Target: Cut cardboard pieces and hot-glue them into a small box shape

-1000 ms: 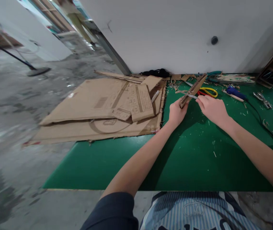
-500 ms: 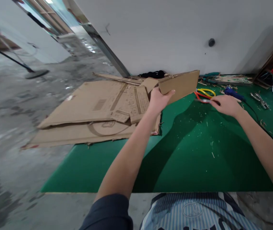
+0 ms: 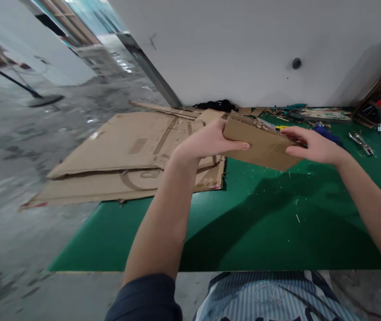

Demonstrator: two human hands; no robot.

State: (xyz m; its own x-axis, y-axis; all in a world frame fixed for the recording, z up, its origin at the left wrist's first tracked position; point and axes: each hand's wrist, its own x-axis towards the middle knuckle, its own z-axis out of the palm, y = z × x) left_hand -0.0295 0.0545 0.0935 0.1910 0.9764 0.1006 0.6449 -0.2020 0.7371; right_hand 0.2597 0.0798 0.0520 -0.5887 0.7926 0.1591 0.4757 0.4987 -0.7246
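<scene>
The left hand (image 3: pixel 207 141) holds the brown rectangular corrugated cardboard piece (image 3: pixel 260 145) at its left end. The thumb lies on the near face, and the fingers of this hand are clamped on the piece, partly hidden behind it. The cardboard piece is raised above the green smooth counter (image 3: pixel 237 236), tilted, with its rough corrugated edge upward and its right end lower.

The right hand (image 3: pixel 317 146) is at the right end of this piece. Its thumb and its fingers are apart, with a gap between them; I cannot tell if they touch the cardboard.

To the left, big flattened brown cardboard sheets (image 3: pixel 110 145) lie in layers on the counter and extend over its left edge. A black soft bundle (image 3: pixel 219 105) is behind them, near the white wall (image 3: pixel 244 53). Behind the raised piece, a small yellow part (image 3: pixel 280 127) can be seen. A dark blue tool (image 3: pixel 327 133) is partly hidden by the right hand, and a silver metal tool (image 3: pixel 361 143) lies farther right.
</scene>
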